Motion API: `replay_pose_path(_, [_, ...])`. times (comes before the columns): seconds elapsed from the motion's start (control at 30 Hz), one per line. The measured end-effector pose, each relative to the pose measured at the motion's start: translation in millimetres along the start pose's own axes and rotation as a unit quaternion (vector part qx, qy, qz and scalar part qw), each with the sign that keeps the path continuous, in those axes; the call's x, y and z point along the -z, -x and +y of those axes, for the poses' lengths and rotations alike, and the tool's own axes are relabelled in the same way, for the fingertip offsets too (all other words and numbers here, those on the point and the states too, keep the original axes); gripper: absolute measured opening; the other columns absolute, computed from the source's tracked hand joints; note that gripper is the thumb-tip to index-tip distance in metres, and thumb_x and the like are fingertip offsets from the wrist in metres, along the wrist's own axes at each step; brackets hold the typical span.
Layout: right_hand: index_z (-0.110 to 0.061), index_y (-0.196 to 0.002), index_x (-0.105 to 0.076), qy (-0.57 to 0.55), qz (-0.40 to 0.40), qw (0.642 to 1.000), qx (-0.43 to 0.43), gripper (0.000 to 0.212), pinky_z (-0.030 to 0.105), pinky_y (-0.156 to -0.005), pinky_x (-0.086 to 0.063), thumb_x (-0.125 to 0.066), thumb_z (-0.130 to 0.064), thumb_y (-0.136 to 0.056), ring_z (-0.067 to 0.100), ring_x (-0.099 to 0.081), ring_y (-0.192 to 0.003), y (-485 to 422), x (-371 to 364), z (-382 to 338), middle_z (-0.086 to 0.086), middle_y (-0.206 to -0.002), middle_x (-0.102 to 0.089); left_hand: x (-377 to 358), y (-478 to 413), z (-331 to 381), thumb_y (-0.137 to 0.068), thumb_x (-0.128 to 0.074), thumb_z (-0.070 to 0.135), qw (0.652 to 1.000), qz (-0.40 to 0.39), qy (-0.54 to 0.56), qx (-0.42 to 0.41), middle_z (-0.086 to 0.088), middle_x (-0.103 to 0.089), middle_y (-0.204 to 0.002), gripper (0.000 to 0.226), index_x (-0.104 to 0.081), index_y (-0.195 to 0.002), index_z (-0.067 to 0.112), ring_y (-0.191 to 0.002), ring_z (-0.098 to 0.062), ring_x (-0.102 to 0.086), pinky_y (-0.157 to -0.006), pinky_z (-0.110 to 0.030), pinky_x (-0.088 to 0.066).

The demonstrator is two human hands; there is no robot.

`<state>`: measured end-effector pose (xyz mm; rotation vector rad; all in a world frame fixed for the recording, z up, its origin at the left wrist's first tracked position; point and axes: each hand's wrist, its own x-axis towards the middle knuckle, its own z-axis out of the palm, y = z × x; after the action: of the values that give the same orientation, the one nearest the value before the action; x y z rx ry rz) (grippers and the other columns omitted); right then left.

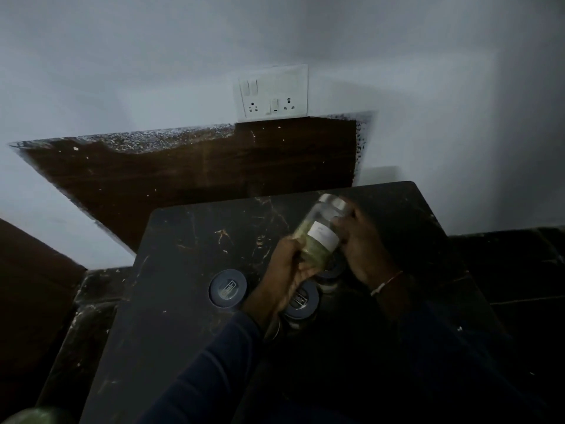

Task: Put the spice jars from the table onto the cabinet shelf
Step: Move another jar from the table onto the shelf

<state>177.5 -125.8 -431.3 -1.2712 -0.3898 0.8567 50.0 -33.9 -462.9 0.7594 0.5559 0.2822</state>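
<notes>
A clear spice jar (318,237) with greenish contents, a white label and a silver lid is tilted above the dark marble table (189,301). My left hand (287,270) grips its bottom end and my right hand (363,249) holds its upper side near the lid. Below the hands stand more jars seen from above: one with a grey lid (227,288) to the left, one (301,301) under my left wrist, and another (331,270) partly hidden beneath the held jar.
A white wall with a switch and socket plate (272,93) is straight ahead. A dark wooden panel (189,179) leans behind the table. Dark floor tiles (519,264) lie to the right. A brown surface (30,286) is at the left edge.
</notes>
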Motion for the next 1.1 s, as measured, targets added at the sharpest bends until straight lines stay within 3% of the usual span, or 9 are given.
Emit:
replay_pose_path(0.2, [-0.027,-0.126,-0.051,-0.005,0.049,0.999,-0.002,0.035,0.037,-0.071,-0.059,-0.054,-0.016,-0.092,0.027,-0.064,-0.099,-1,-35,17,0.006,-0.119,-0.06,16,13,15,-0.076,-0.058,0.029,0.994,0.05,-0.091,-0.022,-0.02,-0.054,-0.13,0.06,-0.041,-0.13,0.008,-0.108,-0.03,-0.062,-0.079,-0.036,-0.055])
replay_pose_path(0.3, [-0.027,-0.124,-0.054,-0.001,0.037,0.999,0.001,0.035,0.036,-0.069,-0.06,-0.055,-0.015,-0.092,0.028,-0.065,-0.1,-7,-47,20,0.007,-0.118,-0.062,22,21,26,-0.077,-0.058,0.03,0.99,0.048,-0.131,-0.025,-0.012,-0.063,-0.112,0.042,-0.049,-0.115,0.014,-0.098,-0.025,-0.064,-0.08,-0.038,-0.054])
replay_pose_path(0.43, [-0.023,-0.124,-0.056,0.004,0.012,1.0,0.007,0.039,0.046,-0.078,-0.06,-0.067,-0.021,-0.088,0.031,-0.068,-0.101,-14,-62,17,0.012,-0.121,-0.064,24,28,53,-0.094,-0.054,0.026,0.977,0.054,-0.201,-0.04,-0.009,-0.066,-0.101,0.013,-0.054,-0.104,0.017,-0.092,-0.025,-0.066,-0.084,-0.042,-0.054])
replay_pose_path(0.53, [-0.023,-0.123,-0.054,0.055,-0.015,0.998,0.04,0.04,0.05,-0.087,-0.057,-0.069,-0.025,-0.086,0.028,-0.067,-0.105,-25,-84,-6,0.009,-0.123,-0.063,25,30,97,-0.095,-0.053,0.027,0.947,0.071,-0.303,-0.086,-0.008,-0.064,-0.105,0.023,-0.051,-0.114,0.015,-0.086,-0.02,-0.067,-0.076,-0.035,-0.057])
replay_pose_path(0.67, [-0.028,-0.125,-0.051,0.107,-0.067,0.984,0.125,0.041,0.031,-0.08,-0.059,-0.067,-0.029,-0.088,0.018,-0.066,-0.105,-42,-126,-73,-0.001,-0.119,-0.064,12,36,164,-0.095,-0.054,0.021,0.904,0.066,-0.365,-0.214,-0.009,-0.064,-0.112,0.026,-0.051,-0.12,0.016,-0.094,-0.02,-0.067,-0.077,-0.037,-0.058])
replay_pose_path(0.73, [-0.027,-0.125,-0.053,0.127,-0.109,0.969,0.182,0.035,0.025,-0.075,-0.058,-0.063,-0.03,-0.092,0.015,-0.066,-0.104,-45,-146,-125,-0.001,-0.118,-0.064,-4,46,208,-0.092,-0.06,0.021,0.87,0.059,-0.387,-0.301,-0.005,-0.067,-0.113,0.031,-0.053,-0.122,0.016,-0.098,-0.019,-0.068,-0.078,-0.032,-0.059])
replay_pose_path(0.83, [-0.029,-0.121,-0.056,0.178,-0.141,0.928,0.295,0.032,0.041,-0.083,-0.06,-0.064,-0.034,-0.091,0.019,-0.066,-0.107,-44,-176,-211,0.003,-0.119,-0.064,-38,65,277,-0.085,-0.063,0.034,0.79,0.054,-0.44,-0.423,0.009,-0.066,-0.113,0.043,-0.05,-0.125,0.027,-0.099,-0.004,-0.066,-0.081,-0.024,-0.057])
replay_pose_path(0.97, [-0.031,-0.12,-0.056,0.228,-0.154,0.856,0.438,0.033,0.049,-0.085,-0.058,-0.065,-0.038,-0.088,0.021,-0.065,-0.108,-38,-221,-328,0.001,-0.117,-0.063,-90,90,373,-0.089,-0.056,0.044,0.641,0.054,-0.524,-0.559,0.015,-0.066,-0.107,0.041,-0.045,-0.127,0.034,-0.095,0.002,-0.065,-0.077,-0.017,-0.054])
replay_pose_path(1.1, [-0.031,-0.122,-0.049,0.257,-0.104,0.8,0.532,0.034,0.033,-0.08,-0.059,-0.063,-0.034,-0.091,0.015,-0.063,-0.1,-39,-251,-396,-0.005,-0.112,-0.06,-126,97,442,-0.092,-0.054,0.043,0.55,0.051,-0.558,-0.619,0.013,-0.066,-0.112,0.043,-0.044,-0.132,0.031,-0.099,0.003,-0.064,-0.081,-0.016,-0.053])
